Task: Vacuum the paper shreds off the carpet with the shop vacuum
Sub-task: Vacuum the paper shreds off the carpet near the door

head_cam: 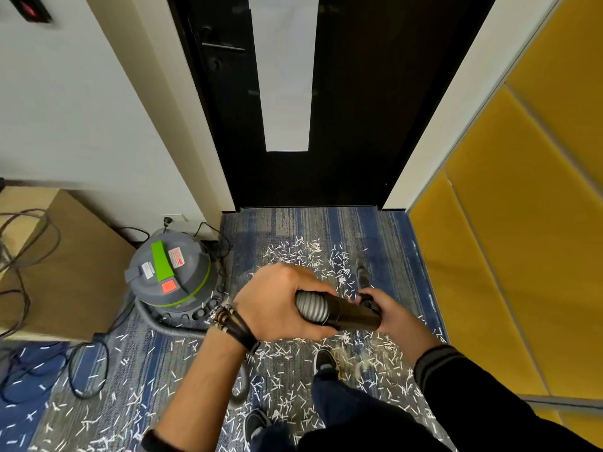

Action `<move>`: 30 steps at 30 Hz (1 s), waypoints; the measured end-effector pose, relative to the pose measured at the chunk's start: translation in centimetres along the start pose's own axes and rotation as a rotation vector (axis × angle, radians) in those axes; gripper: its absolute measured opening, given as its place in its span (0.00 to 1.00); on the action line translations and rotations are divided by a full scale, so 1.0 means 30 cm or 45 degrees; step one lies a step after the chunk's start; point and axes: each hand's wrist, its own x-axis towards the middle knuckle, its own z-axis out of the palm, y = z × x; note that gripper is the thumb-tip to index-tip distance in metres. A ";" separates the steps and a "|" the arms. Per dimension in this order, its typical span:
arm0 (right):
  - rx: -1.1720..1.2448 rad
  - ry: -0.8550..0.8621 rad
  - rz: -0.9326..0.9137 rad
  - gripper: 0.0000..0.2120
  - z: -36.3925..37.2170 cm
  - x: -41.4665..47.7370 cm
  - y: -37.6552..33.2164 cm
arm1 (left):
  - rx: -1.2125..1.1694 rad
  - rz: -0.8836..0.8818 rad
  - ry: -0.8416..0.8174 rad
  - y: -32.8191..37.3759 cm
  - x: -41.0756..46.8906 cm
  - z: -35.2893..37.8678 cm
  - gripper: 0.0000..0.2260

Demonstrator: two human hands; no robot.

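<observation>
Subject: shop vacuum [169, 272], grey drum with green trim, standing on the carpet [293, 223] at the left wall, near the door [359, 125].

Its ribbed grey hose [311, 306] runs along the floor up to the person's hands, where it joins a black wand tube [352, 316]. The left hand [277, 301] wraps its fingers fully round the hose cuff. The right hand [391, 313] is curled round the far end of the tube. Whether a nozzle sits on the floor beyond cannot be told, as that patch is blurred.

Handling, as judged: the tube is rigid and light, best steered from the cuff and tube as held. The hose is springy and will tug at the drum. The paper shreds [287, 353] are featherlight and should lift readily, though they may cling to the pile.

The shreds lie scattered across the carpet – thick ahead of the hands and around the person's shoe [326, 360].

Surroundings: a box-like unit [65, 272] on the left with loose cables [19, 249] draped over it, a dark cord [88, 370] looped on the floor, and yellow wall panels [522, 223] on the right.

Obstructions, as judged: the floor cord and the hose itself – both may snag – and the person's own feet stand on shreds.
</observation>
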 end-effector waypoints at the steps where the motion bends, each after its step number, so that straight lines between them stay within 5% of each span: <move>1: -0.038 -0.002 0.015 0.13 -0.004 -0.008 -0.010 | 0.014 0.020 -0.003 0.009 0.008 0.002 0.18; 9: -0.119 0.141 -0.163 0.09 0.000 -0.014 -0.138 | 0.070 0.054 0.044 0.006 0.097 -0.024 0.19; 17: -0.605 0.287 -0.055 0.11 0.099 0.040 -0.247 | 0.043 -0.089 0.227 -0.054 0.120 0.024 0.20; 22: -0.635 0.152 -0.012 0.11 0.232 0.040 -0.230 | 0.040 -0.110 0.350 -0.088 0.075 -0.038 0.21; 30: -0.384 0.053 -0.098 0.09 0.189 0.004 -0.089 | -0.083 -0.072 0.232 -0.103 0.040 -0.072 0.20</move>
